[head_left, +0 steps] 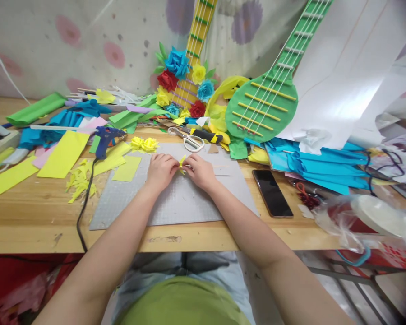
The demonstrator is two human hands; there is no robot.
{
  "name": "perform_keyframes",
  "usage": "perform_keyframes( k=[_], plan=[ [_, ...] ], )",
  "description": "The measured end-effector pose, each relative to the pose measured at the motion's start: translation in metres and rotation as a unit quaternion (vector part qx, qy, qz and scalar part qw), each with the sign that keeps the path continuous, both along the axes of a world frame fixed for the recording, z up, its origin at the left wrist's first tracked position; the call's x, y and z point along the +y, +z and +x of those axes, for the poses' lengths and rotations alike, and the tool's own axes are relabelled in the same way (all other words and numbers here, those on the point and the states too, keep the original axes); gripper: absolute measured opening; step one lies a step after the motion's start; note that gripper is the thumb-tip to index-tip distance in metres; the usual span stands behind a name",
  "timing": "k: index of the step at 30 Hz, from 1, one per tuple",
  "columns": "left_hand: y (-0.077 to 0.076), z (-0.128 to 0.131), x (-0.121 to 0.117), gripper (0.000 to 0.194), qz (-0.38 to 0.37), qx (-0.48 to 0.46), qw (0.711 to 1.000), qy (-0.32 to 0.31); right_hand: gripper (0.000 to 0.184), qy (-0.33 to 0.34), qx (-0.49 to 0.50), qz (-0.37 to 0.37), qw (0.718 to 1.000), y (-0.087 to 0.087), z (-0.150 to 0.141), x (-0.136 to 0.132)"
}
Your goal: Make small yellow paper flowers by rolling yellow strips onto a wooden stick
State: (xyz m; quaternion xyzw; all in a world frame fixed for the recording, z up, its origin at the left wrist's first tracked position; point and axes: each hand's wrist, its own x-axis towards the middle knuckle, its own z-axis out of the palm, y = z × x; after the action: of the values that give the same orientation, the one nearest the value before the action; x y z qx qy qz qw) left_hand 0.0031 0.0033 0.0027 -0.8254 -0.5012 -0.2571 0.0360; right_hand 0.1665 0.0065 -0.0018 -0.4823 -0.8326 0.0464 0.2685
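My left hand (163,170) and my right hand (199,169) meet over the grey cutting mat (186,205). Between their fingertips they pinch a small piece of yellow paper (182,161), its tips poking out above and below. Most of it is hidden by the fingers. Just beyond my left hand lie yellow paper flowers (144,144). A flat yellow paper rectangle (127,169) rests on the mat to the left. Behind my hands is a pair of scissors (193,143) with pale handles.
A blue glue gun (107,141) stands left, its cord crossing the table edge. Yellow scraps (81,180) lie beside it. Right of the mat is a phone (272,193). Behind stand a green paper instrument (262,108) and a yellow one (198,40) with flowers; blue paper (318,160) is stacked right.
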Motion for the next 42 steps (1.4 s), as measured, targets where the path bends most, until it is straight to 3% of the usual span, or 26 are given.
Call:
perform_keyframes(
  k=[5,20,25,30,37,42],
  plan=[
    [-0.002,-0.002,-0.001,0.016,-0.031,0.002,1.0,-0.004,0.012,0.016,-0.025,-0.019,0.999,0.0,0.001,0.0],
    [0.001,-0.004,-0.005,0.014,-0.017,0.015,1.0,0.002,0.024,0.022,-0.099,-0.049,0.994,0.005,0.002,-0.002],
    [0.003,-0.005,-0.004,0.016,-0.019,0.026,0.999,-0.008,0.018,0.051,-0.081,-0.034,0.995,0.007,0.004,-0.004],
    [0.004,-0.005,-0.005,0.017,-0.03,0.022,0.999,-0.006,0.012,0.039,-0.077,-0.037,0.996,0.008,0.003,-0.004],
    [0.009,0.009,-0.018,0.023,-0.002,0.0,0.999,0.048,0.012,-0.013,-0.028,-0.035,0.999,0.003,0.001,0.0],
    [0.002,0.021,-0.017,0.018,-0.004,0.007,0.996,0.093,0.011,-0.037,0.01,-0.036,0.999,0.001,-0.001,0.001]
  ],
)
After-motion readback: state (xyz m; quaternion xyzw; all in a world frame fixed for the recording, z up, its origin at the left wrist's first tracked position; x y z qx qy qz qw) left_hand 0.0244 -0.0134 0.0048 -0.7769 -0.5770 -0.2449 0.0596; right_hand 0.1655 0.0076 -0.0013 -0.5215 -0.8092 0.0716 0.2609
